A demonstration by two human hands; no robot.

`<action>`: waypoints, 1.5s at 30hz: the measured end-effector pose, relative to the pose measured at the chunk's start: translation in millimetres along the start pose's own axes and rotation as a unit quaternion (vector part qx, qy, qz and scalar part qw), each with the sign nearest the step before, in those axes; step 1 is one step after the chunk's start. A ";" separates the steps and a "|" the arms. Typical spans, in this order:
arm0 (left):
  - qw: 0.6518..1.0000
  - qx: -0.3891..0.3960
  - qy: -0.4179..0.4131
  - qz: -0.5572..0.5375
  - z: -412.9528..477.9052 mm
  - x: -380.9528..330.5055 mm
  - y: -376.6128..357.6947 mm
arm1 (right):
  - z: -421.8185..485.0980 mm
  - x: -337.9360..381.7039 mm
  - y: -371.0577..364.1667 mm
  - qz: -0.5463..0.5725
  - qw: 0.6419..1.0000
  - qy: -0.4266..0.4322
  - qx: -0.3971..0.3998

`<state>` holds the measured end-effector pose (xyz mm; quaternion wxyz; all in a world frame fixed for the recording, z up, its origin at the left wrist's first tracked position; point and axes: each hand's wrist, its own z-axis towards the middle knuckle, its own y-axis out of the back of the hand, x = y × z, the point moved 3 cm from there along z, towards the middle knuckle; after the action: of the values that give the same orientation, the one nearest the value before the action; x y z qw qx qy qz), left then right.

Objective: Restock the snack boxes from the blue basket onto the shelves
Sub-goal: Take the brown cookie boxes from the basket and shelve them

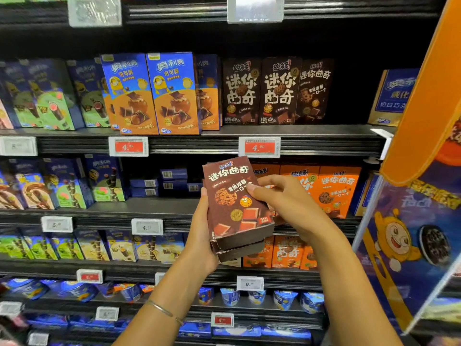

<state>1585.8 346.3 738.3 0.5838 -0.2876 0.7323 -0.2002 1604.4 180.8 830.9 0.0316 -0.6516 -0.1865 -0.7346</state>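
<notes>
- holding a small stack of brown snack boxes (234, 203) up in front of the shelves, both hands are on it at mid-frame, as i see it from here.
- the left hand (199, 236) is curled round the stack's left edge and lower corner, with the palm against the side, carrying it from below.
- the right hand (287, 208) grips the top box from the right, thumb pressed on the printed face and fingers wrapped behind the right edge.
- i count at least two boxes in the stack. the lower edges are stepped, and i cannot tell whether there is a third.
- the stack is tilted, its top end leaning away toward the shelving, and it touches no shelf.
- just behind it on the right is a row of orange boxes (336, 188), standing upright with faces out.
- one level up, matching dark brown boxes (259, 92) stand upright on the upper shelf (349, 129), three across, the rightmost turned a little.
- to their left stand blue-and-orange boxes (149, 93), two of them pulled to the front edge.
- a red price tag (259, 147) is clipped to the rail under the dark brown boxes.
- a thin bracelet (159, 308) circles the left wrist.
- a blue and orange cartoon banner (409, 240) fills the right side of my view.
</notes>
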 end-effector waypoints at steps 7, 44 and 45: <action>0.999 0.027 0.013 -0.036 0.4 2.2 -4.3 | -10.1 28.8 21.0 0.026 0.997 0.077 0.000; 0.996 -0.048 0.060 0.035 5.6 13.0 -18.6 | 108.7 60.2 168.9 -0.101 0.852 0.147 -0.491; 0.996 -0.048 0.060 0.036 5.4 12.7 -19.2 | 112.2 61.4 171.1 -0.113 0.851 0.136 -0.495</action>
<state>1592.6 323.8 739.7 0.5314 -0.2766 0.7845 -0.1604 1750.9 69.4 939.3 -0.3533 -0.4487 0.1351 -0.8096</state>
